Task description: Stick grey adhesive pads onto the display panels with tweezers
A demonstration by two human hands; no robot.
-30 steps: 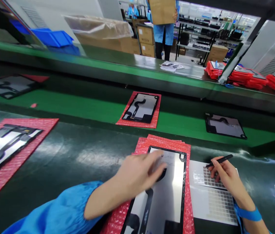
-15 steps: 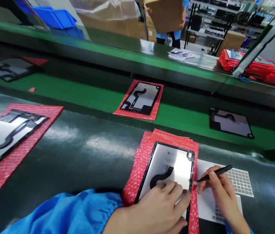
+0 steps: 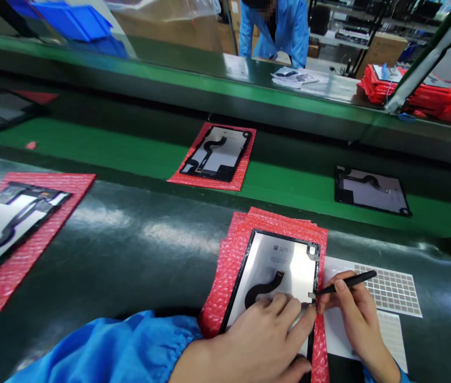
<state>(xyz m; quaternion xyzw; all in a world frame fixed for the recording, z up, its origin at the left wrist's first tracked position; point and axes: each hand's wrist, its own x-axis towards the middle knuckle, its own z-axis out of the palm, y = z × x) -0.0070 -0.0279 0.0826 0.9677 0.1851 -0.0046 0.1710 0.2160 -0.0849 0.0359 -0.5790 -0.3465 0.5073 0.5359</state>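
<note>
A tablet screen panel [image 3: 289, 271] lies back side up on a stack of red bubble-wrap sleeves [image 3: 231, 266]. Its back is silvery, with a black frame and a curved black flex cable [image 3: 263, 290]. My left hand [image 3: 253, 340] rests across the panel's lower part, fingers spread and slightly bent, the index finger reaching its right edge. In my right hand [image 3: 355, 308] are slim black tweezers [image 3: 357, 280], pinched between thumb and fingers. Their tip meets a small grey piece [image 3: 312, 295] at the panel's right edge. Whether that piece is still gripped, I cannot tell.
White sheets of small grey squares [image 3: 393, 290] lie right of the sleeves. Another panel on red wrap [image 3: 49, 234] sits left. Beyond, a green conveyor belt [image 3: 129, 159] carries several panels. Across it are a person in blue [image 3: 277, 32] and a red stack [image 3: 409, 90].
My right hand has moved slightly left, bringing the tweezers' tip and grey piece onto the panel's edge. The belt's panels have shifted left. The person opposite now leans forward; the carton is out of view.
</note>
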